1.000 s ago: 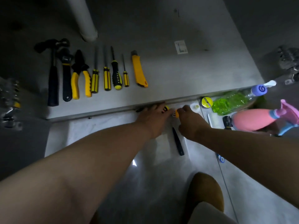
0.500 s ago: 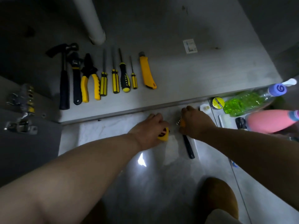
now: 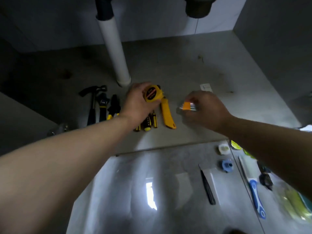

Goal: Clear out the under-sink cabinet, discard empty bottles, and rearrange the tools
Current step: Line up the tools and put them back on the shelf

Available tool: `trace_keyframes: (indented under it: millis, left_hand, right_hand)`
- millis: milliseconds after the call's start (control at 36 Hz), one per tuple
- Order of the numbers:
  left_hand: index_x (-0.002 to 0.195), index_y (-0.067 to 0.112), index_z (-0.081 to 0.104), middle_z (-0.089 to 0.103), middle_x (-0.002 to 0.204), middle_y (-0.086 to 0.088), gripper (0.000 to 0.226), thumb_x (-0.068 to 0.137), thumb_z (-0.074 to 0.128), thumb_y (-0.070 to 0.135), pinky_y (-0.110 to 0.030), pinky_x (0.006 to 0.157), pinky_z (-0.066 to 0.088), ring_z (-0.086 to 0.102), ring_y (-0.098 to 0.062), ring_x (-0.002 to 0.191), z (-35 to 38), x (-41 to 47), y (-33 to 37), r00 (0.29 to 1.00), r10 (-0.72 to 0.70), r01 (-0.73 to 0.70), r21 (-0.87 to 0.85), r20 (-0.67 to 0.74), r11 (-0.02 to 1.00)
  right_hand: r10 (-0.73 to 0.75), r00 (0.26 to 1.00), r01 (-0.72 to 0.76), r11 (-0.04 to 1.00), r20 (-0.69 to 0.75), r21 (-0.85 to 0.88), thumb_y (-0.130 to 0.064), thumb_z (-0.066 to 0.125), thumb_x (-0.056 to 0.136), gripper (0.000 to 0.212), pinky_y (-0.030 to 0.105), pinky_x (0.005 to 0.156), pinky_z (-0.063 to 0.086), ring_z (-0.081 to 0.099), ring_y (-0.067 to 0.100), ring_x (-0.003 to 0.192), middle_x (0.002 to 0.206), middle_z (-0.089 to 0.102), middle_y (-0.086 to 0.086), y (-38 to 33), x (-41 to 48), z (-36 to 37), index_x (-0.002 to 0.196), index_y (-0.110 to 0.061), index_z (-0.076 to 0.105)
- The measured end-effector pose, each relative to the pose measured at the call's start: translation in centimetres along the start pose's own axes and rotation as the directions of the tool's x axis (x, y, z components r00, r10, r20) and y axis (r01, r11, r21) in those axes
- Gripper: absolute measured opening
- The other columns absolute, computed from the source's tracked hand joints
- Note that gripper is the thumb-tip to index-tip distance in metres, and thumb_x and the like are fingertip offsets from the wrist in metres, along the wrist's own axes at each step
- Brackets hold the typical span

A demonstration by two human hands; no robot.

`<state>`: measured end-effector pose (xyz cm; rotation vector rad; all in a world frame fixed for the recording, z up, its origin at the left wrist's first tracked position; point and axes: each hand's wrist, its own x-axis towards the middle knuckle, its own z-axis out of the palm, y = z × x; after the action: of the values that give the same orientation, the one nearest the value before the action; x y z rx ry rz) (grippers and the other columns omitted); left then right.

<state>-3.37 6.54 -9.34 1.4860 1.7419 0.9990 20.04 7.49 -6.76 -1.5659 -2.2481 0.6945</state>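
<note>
Head view, downward (into cabinet (image 3: 168, 68))

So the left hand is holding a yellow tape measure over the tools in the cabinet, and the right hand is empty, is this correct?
Not quite. In the head view the right hand is not empty: it grips a small orange holder with silver metal pieces, too blurred to identify. The rest stands: the left hand holds a yellow tape measure over the tools in the cabinet.

place: home, under-sink cabinet | evidence: white drain pipe (image 3: 116, 53) dropping to cabinet floor (image 3: 194, 70), dark sink trap (image 3: 198, 7) overhead | front: glossy tiled floor (image 3: 135, 191) | contents: hand tools in row, e.g. hammer (image 3: 92, 105)
</note>
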Motion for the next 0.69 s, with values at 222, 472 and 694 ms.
trace_keyframes:
  millis: [222,472,694]
  left_hand:
    - [0.115,0.032,0.056,0.066,0.117,0.006,0.053,0.077,0.082,0.006,-0.042,0.1,0.055,0.065,-0.014,0.111,-0.3,4.6,-2.6,0.999,-0.04,0.039,0.016,0.028,0.999]
    - [0.109,0.029,0.059,0.068,0.112,0.006,0.044,0.077,0.081,0.008,-0.035,0.093,0.057,0.066,-0.014,0.105,-0.1,7.3,-2.1,0.999,0.018,-0.022,0.121,0.033,0.992]
    - [0.123,0.013,0.064,0.062,0.127,-0.009,0.041,0.084,0.071,0.003,-0.034,0.098,0.048,0.058,-0.026,0.118,0.9,7.7,-0.9,0.987,0.115,-0.151,0.382,0.116,0.912]
  right_hand:
    - [0.152,0.987,-0.156,0.985,-0.057,-0.078,-0.03,0.065,0.09,0.018,0.043,0.088,0.053,0.058,0.03,0.108,0.112,0.065,0.008,0.1,7.0,4.0,0.106,-0.022,0.064]
    - [0.057,0.978,-0.103,0.968,-0.199,-0.229,-0.007,0.06,0.09,0.038,0.044,0.093,0.049,0.041,0.032,0.126,0.136,0.047,0.012,1.6,6.4,4.8,0.128,-0.012,0.061]
    - [0.054,0.998,-0.043,0.935,0.022,-0.353,-0.029,0.047,0.097,0.061,0.045,0.114,0.034,0.028,0.031,0.144,0.157,0.034,0.006,2.3,4.8,5.4,0.155,-0.016,0.032]
